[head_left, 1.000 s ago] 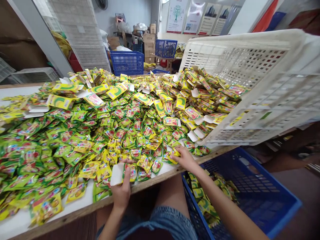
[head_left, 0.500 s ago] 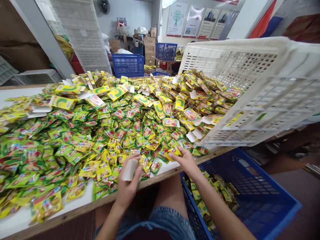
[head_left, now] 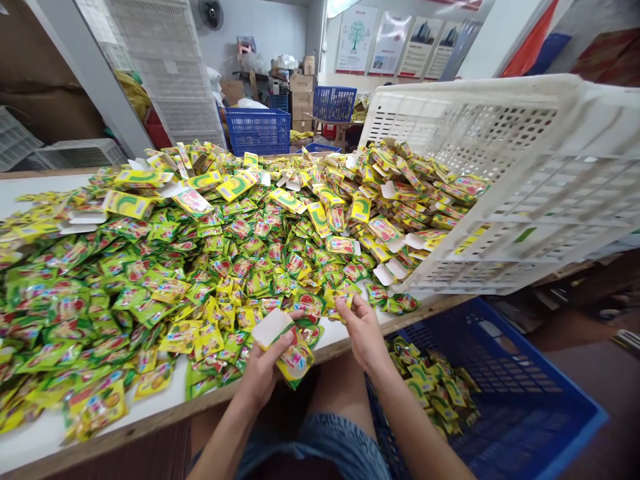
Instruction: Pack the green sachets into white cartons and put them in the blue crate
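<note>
A big heap of small green and yellow sachets covers the white table. My left hand is closed round a small white-backed carton with a yellow sachet hanging under it, held over the table's front edge. My right hand pinches a sachet at the edge of the heap, close to the carton. A tilted white plastic crate lies on its side at the right, with flat yellow cartons spilling from it.
A blue crate holding several packed sachets stands low at the right, beside my knees. More blue crates, stacked white crates and cardboard boxes fill the back of the room. Posters hang on the far wall.
My left hand lifted the carton off the table edge and turned it, a sachet now hanging below. My right hand picked a sachet from the heap and moved left toward the carton.
</note>
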### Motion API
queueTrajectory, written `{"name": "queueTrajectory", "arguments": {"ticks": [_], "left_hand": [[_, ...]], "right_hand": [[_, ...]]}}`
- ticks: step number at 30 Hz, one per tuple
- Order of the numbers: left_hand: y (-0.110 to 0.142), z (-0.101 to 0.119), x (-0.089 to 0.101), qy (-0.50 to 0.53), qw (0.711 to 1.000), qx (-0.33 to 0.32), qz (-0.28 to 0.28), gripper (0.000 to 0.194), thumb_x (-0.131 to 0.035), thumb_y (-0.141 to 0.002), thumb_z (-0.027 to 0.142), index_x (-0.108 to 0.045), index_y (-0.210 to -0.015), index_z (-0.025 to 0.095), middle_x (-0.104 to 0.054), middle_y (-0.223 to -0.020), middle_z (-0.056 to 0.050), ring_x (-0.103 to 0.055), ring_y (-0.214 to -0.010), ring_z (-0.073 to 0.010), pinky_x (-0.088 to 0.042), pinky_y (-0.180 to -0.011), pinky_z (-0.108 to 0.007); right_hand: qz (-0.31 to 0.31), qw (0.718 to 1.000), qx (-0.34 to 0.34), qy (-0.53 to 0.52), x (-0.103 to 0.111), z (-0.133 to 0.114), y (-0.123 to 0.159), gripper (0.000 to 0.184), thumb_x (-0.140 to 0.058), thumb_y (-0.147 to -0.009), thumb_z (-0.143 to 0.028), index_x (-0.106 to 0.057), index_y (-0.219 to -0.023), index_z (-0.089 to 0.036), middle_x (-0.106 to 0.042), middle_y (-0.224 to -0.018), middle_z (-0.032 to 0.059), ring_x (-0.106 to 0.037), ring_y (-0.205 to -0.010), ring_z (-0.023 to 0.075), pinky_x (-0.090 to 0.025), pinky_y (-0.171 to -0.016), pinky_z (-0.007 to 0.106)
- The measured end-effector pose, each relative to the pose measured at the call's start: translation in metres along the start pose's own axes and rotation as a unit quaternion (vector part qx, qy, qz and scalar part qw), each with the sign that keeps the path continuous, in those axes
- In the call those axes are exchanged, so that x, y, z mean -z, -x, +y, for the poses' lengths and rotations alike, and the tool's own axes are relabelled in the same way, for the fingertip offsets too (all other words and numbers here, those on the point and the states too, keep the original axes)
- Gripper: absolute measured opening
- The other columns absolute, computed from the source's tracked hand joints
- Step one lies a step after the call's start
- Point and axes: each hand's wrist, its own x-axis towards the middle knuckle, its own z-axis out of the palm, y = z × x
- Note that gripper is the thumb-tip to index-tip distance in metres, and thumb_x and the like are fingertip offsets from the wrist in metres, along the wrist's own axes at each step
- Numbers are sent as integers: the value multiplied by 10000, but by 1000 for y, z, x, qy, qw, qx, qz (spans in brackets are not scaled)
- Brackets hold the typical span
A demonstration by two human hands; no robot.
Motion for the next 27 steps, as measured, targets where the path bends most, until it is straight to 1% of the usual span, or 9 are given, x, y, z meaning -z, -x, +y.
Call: {"name": "queueTrajectory", "arguments": {"ticks": [3, 7, 10, 12, 15, 18, 21, 24, 27], "left_hand": [[1, -6, -3, -16, 1000, -5, 0, 458, -694, -715, 342, -646, -1132, 158, -667, -1145, -113, -619, -1027, -300, -510, -843, -376], [0, -13, -2, -69, 997, -35, 6, 430, -684, -729, 349, -656, -1116, 166, -665, -1152, -104, -578, -1097, -296, -461, -925, -379], [0, -12, 0, -108, 993, -42, 12, 412, -689, -716, 373, -676, -1070, 161, -665, -1156, -96, -555, -1133, -292, -450, -936, -354], [1, -10, -1, -116, 992, -38, 19, 420, -698, -701, 385, -681, -1051, 153, -677, -1131, -97, -550, -1139, -299, -458, -924, -350], [2, -9, -3, -76, 996, -35, 24, 433, -701, -696, 379, -672, -1063, 151, -677, -1130, -101, -578, -1100, -300, -484, -887, -353], [2, -9, -7, -8, 999, -20, 33, 474, -709, -684, 378, -652, -1104, 165, -661, -1156, -99, -627, -1011, -288, -521, -815, -356], [1, -9, -8, 30, 998, -6, 47, 489, -717, -677, 366, -640, -1126, 188, -684, -1108, -82, -646, -968, -268, -524, -806, -354], [0, -12, -6, 28, 999, -7, 45, 479, -702, -700, 353, -628, -1145, 193, -689, -1100, -81, -643, -979, -266, -514, -820, -356], [-1, -17, -2, -16, 998, -31, 54, 444, -702, -702, 344, -649, -1111, 178, -672, -1139, -87, -619, -1029, -270, -496, -852, -349]], "right_hand": [[26, 999, -8, -30, -10, 6, 4, 341, -731, -655, -420, -579, -880, -214, -651, -797, 5, -603, -690, 163, -487, -607, 276], [57, 998, -2, -32, -20, 6, 4, 310, -723, -656, -432, -577, -815, -209, -610, -673, -24, -569, -623, 143, -459, -604, 263], [35, 999, -23, -19, -20, 2, 3, 307, -720, -656, -442, -578, -790, -205, -593, -647, -29, -534, -560, 124, -433, -537, 243], [17, 999, -33, -10, -19, 0, 2, 306, -718, -659, -446, -580, -788, -205, -601, -667, -27, -538, -559, 122, -438, -528, 242], [15, 999, -40, -19, -17, 0, 2, 307, -723, -651, -447, -567, -760, -206, -601, -667, -33, -567, -573, 129, -476, -560, 260], [30, 997, -42, -48, -16, 3, 5, 304, -755, -622, -393, -539, -736, -212, -595, -654, -44, -586, -586, 127, -507, -589, 275], [35, 996, -39, -77, -18, 8, 11, 316, -763, -618, -322, -552, -836, -236, -638, -765, -30, -617, -681, 141, -525, -607, 277], [-2, 996, -43, -74, -21, 12, 18, 319, -730, -666, -311, -579, -938, -242, -654, -921, 5, -627, -789, 166, -532, -627, 283], [-60, 996, -46, -42, -20, 16, 21, 255, -670, -736, -355, -602, -941, -221, -655, -957, 31, -624, -813, 185, -532, -657, 302]]}}
